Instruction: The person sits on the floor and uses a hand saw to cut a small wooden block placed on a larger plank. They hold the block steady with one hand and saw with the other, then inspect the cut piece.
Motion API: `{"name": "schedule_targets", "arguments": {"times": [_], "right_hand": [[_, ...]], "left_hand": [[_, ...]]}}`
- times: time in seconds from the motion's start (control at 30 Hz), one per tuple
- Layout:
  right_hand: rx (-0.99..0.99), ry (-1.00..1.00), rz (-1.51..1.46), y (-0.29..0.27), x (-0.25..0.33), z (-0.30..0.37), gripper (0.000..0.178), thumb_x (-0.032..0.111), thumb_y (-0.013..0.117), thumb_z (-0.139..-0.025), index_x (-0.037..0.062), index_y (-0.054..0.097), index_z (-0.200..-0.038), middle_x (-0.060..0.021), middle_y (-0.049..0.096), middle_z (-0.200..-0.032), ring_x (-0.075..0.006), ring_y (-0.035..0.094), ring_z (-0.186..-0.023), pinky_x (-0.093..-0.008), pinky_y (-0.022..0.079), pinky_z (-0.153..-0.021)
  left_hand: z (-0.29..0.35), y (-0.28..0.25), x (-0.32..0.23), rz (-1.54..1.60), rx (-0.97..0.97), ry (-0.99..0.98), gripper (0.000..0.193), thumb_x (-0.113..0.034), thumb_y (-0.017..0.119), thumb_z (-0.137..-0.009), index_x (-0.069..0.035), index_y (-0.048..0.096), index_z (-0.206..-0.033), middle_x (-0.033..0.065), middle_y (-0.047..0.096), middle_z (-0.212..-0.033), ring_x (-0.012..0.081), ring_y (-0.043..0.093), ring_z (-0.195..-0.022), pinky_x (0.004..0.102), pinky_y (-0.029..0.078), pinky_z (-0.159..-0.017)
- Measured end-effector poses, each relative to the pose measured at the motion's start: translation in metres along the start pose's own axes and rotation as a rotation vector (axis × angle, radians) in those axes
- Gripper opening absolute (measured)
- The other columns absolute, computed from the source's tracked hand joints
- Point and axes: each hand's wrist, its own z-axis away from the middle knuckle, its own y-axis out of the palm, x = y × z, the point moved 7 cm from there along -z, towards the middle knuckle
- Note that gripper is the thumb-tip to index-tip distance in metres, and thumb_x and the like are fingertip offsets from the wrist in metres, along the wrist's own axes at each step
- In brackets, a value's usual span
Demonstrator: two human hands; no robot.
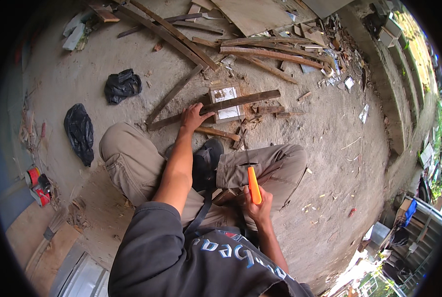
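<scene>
My left hand point(195, 116) is closed over a long, narrow wooden strip point(250, 98), holding it down near its middle. The strip lies across a low wooden block with a white top point(228, 113), and its left end slopes toward the ground. In my right hand point(258, 204) is a handsaw, gripped by its orange handle point(254, 185). Its thin, dark blade point(245, 141) points away from me toward the strip; whether the tip touches the wood I cannot tell. Beside the block lies a short, light-brown wooden stick point(217, 132).
Long boards point(166, 34) and a pile of wood strips point(275, 49) lie at the far side. Two black plastic bags point(79, 133) rest on the left, with red cans point(38, 185) nearer the edge. Concrete steps point(387, 89) rise at right. My bent legs point(132, 161) flank the work.
</scene>
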Motion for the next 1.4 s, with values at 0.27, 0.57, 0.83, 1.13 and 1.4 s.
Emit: {"name": "schedule_targets", "arguments": {"times": [0.27,0.57,0.83,1.13,1.4], "right_hand": [[0.074,-0.004,0.106,0.018,0.015,-0.018,0.018,0.013,0.069,-0.088,-0.0002,0.061,-0.080,-0.0135,0.054,-0.057,-0.0186,0.053,-0.046,-0.0324,0.043,-0.048],[0.205,-0.042,0.165,0.036,0.029,-0.035,0.012,0.010,0.068,-0.084,0.0001,0.064,-0.081,-0.0141,0.060,-0.063,-0.0244,0.064,-0.053,-0.0329,0.047,-0.052],[0.206,-0.090,0.280,0.035,0.034,-0.056,0.017,0.012,0.070,-0.084,0.0011,0.060,-0.075,-0.0148,0.057,-0.059,-0.0309,0.058,-0.048,-0.0359,0.044,-0.047],[0.211,-0.017,0.229,0.045,0.024,-0.060,0.021,0.012,0.071,-0.084,0.0007,0.058,-0.072,-0.0151,0.055,-0.057,-0.0325,0.055,-0.047,-0.0360,0.042,-0.046],[0.189,-0.100,0.225,0.033,0.029,-0.082,0.016,0.008,0.070,-0.080,0.0013,0.057,-0.073,-0.0159,0.056,-0.058,-0.0330,0.058,-0.048,-0.0370,0.044,-0.047]], "left_hand": [[0.008,-0.010,0.023,0.075,-0.059,-0.226,0.071,-0.072,0.067,-0.074,-0.006,0.069,-0.099,0.0174,0.071,-0.095,0.0340,0.068,-0.095,0.0485,0.052,-0.084],[-0.007,0.010,0.029,-0.010,0.181,-0.332,0.046,-0.052,0.068,-0.081,-0.012,0.067,-0.103,0.0165,0.072,-0.095,0.0373,0.070,-0.089,0.0487,0.056,-0.078],[-0.041,0.001,0.042,0.013,0.216,-0.217,0.039,-0.043,0.070,-0.081,-0.014,0.066,-0.105,0.0141,0.072,-0.098,0.0361,0.069,-0.093,0.0472,0.056,-0.081],[-0.053,0.003,0.044,-0.008,0.267,-0.268,0.044,-0.045,0.070,-0.080,-0.016,0.067,-0.114,0.0154,0.072,-0.101,0.0357,0.069,-0.095,0.0458,0.056,-0.085],[-0.080,-0.003,0.058,0.051,0.283,-0.302,0.048,-0.043,0.075,-0.077,-0.014,0.070,-0.114,0.0176,0.071,-0.105,0.0359,0.068,-0.100,0.0450,0.055,-0.088]]}}
